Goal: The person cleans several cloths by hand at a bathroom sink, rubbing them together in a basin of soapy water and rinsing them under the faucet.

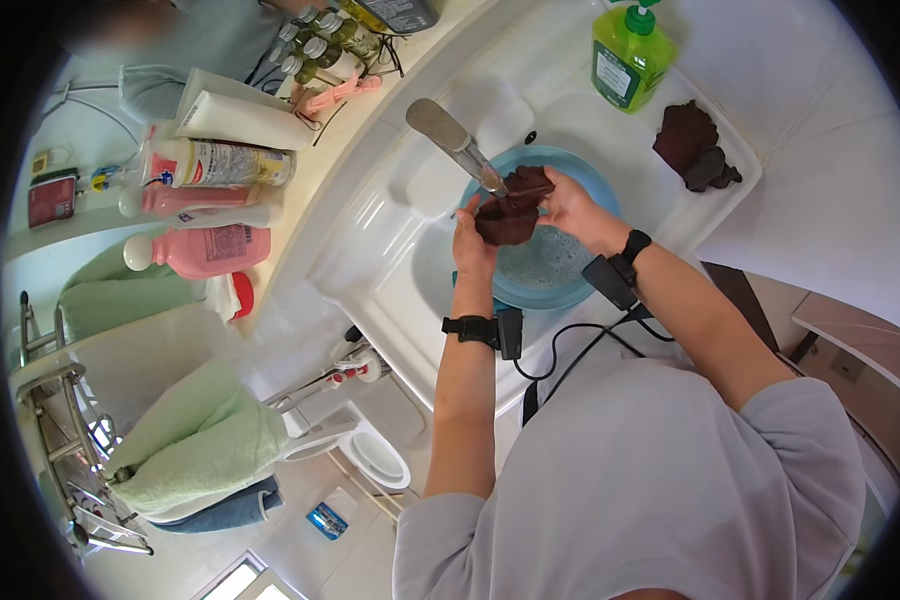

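Observation:
A wet-looking dark brown cloth is stretched between my two hands, above a light blue basin in the white sink. My left hand grips its left edge, and my right hand pinches the right side. Right over the cloth is the metal faucet, with what looks like running water coming down onto the fabric. Foamy water fills part of the basin. Another dark brown cloth lies crumpled on the sink's right ledge.
A green pump bottle stands on the sink's far ledge. Pink bottles, a white tube and several small capped bottles line the shelf under a mirror. A green towel hangs at lower left, near a toilet. Black cables run from my wristbands.

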The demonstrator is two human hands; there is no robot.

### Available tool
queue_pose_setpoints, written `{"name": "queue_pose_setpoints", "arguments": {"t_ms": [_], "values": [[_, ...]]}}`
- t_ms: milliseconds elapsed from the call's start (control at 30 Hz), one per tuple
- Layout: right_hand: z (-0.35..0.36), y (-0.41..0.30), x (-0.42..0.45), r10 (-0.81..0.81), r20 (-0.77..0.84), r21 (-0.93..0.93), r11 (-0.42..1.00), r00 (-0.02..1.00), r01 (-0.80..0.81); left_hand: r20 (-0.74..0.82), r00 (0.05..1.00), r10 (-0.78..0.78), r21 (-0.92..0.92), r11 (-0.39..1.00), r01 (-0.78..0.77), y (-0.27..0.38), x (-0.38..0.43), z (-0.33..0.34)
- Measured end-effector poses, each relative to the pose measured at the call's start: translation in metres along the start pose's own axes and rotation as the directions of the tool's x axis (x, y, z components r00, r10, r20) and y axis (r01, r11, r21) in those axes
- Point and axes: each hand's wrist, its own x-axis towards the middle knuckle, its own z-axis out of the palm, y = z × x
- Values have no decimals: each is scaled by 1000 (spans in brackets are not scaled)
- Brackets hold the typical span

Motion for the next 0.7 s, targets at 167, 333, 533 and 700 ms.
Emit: {"name": "queue_pose_setpoints", "arguments": {"t_ms": [167,333,533,700], "values": [[-21,-11,15,-32,80,194,981,996,16,128,983,-129,205,973,101,8,-6,19],[-17,-24,-2,-30,118,228,974,993,3,133,979,-152,431,899,81,15,-8,20],[-28,-23,-8,-93,56,24,996,994,92,110,993,-51,205,978,27,21,1,9],[-32,-22,0,-159,144,262,958,977,117,95,990,-101,145,986,86,24,0,22]]}}
